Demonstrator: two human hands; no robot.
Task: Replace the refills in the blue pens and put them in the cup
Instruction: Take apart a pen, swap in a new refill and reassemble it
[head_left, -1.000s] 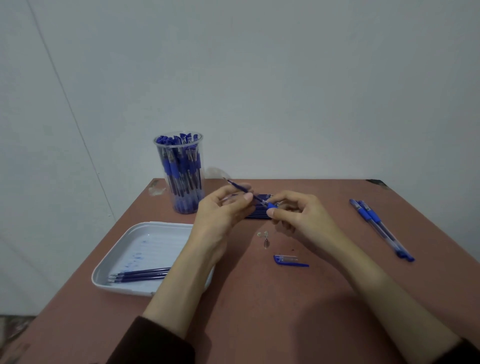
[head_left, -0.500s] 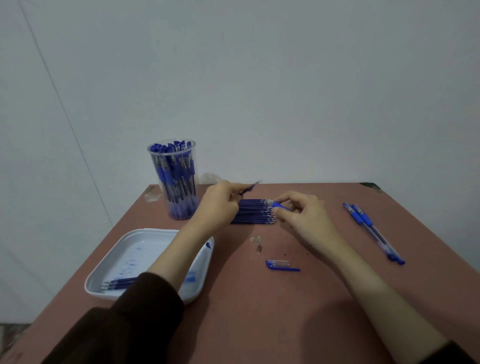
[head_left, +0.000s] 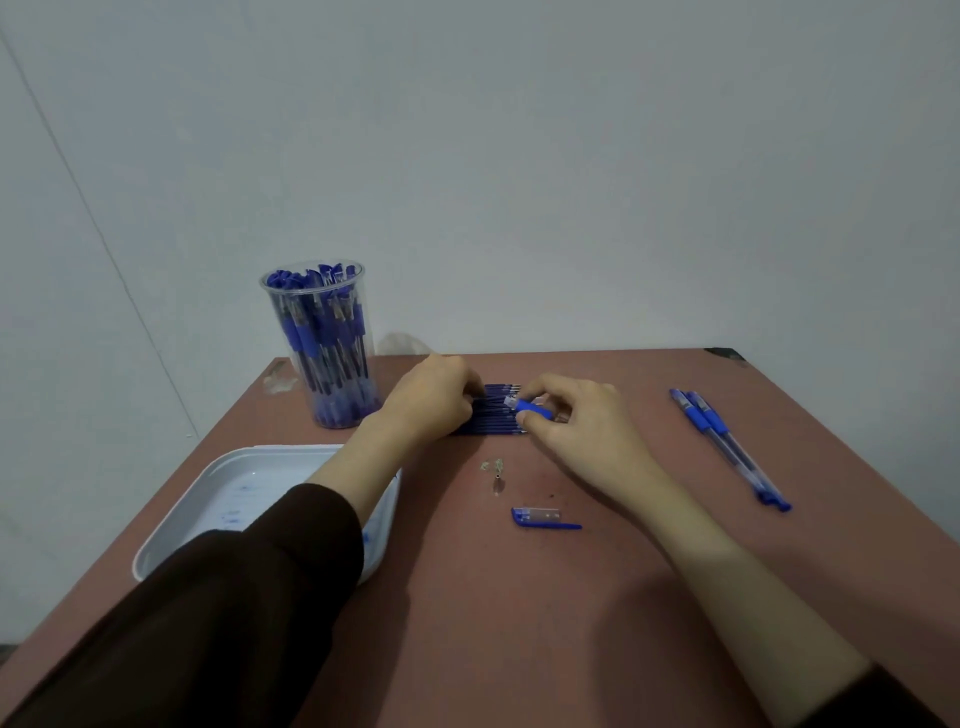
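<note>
My left hand (head_left: 431, 400) lies on the left end of a row of dark blue refills (head_left: 498, 415) at the table's far middle. Its fingers curl down onto them and pinch a refill, though the fingertips are hidden. Just to the right, my right hand (head_left: 576, 431) pinches a pen barrel with a blue grip (head_left: 530, 408) over the refills' right end. A clear cup (head_left: 324, 343) packed with several blue pens stands at the far left. Two capped blue pens (head_left: 727, 447) lie at the right.
A white tray (head_left: 244, 483) sits at the near left, partly under my left forearm. A blue pen cap (head_left: 543, 518) and small metal pen parts (head_left: 497, 475) lie in the middle of the brown table (head_left: 519, 623). A wall rises directly behind.
My left hand, which had pulled a refill out of the pen, has moved down onto the refill row. My right hand has lowered the pen barrel to the row's right end.
</note>
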